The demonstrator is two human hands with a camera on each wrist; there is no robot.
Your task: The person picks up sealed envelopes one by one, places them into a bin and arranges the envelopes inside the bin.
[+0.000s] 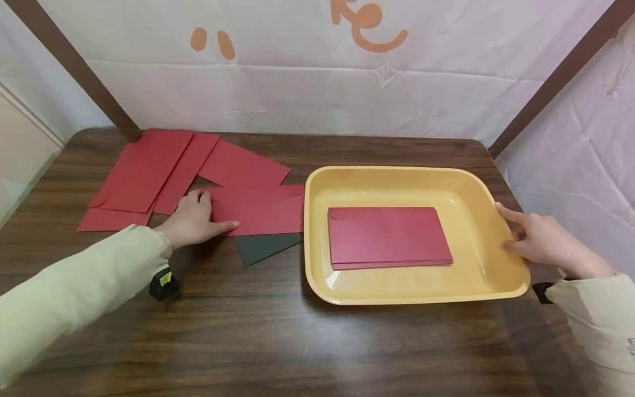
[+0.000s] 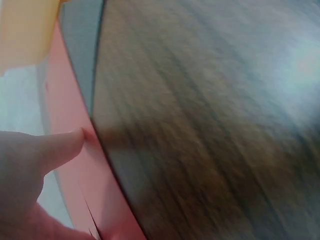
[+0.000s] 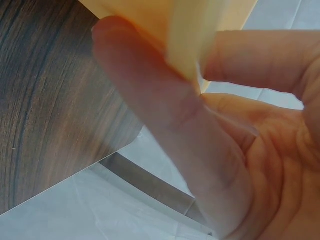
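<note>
Left sleeve [image 1: 81, 289]: long, pale yellowish cream, wrinkled near the cuff [image 1: 157, 242]. Black boxy wrist unit [image 1: 160, 290], yellow patch [image 1: 166, 278] on it. Right sleeve [image 1: 597, 317]: cream-beige, creased, small grey marking [image 1: 631, 343], partly out of view; black piece [image 1: 542, 293] by its cuff.

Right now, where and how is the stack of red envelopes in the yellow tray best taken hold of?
Probably pinch the stack top and bottom at its right short edge, coming from the right. It lies flat, and more of the yellow tray is bare there than at its left, leaving room to slip beneath.
</note>
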